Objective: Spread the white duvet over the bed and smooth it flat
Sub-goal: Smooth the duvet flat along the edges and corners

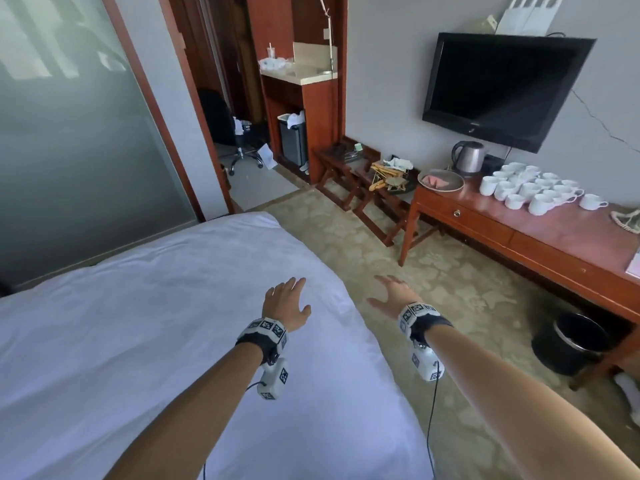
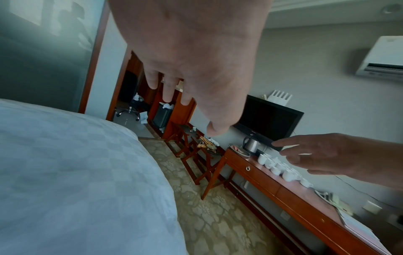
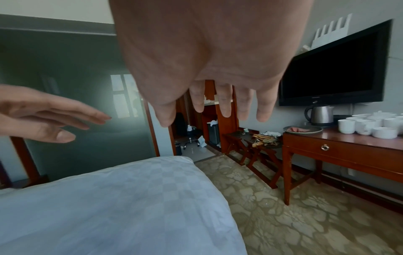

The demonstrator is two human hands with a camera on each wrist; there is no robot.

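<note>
The white duvet [image 1: 166, 327] lies spread over the bed, its checked weave plain in the left wrist view [image 2: 72, 172] and the right wrist view [image 3: 122, 203]. It shows only faint creases and drapes over the right edge. My left hand [image 1: 289, 303] hovers palm down above the duvet near that edge, fingers straight, holding nothing. My right hand [image 1: 389, 294] is held out over the carpet just past the bed's edge, fingers spread and empty. Both hands are clear of the fabric in the wrist views, left hand [image 2: 185, 72] and right hand [image 3: 207, 69].
A wooden desk [image 1: 540, 237] with a kettle [image 1: 467, 157], a plate and several white cups [image 1: 533, 190] runs along the right wall under a TV [image 1: 502, 88]. Folding luggage racks [image 1: 367, 188] stand beyond it, a black bin [image 1: 571, 341] under the desk. Patterned carpet [image 1: 433, 289] separates bed and desk.
</note>
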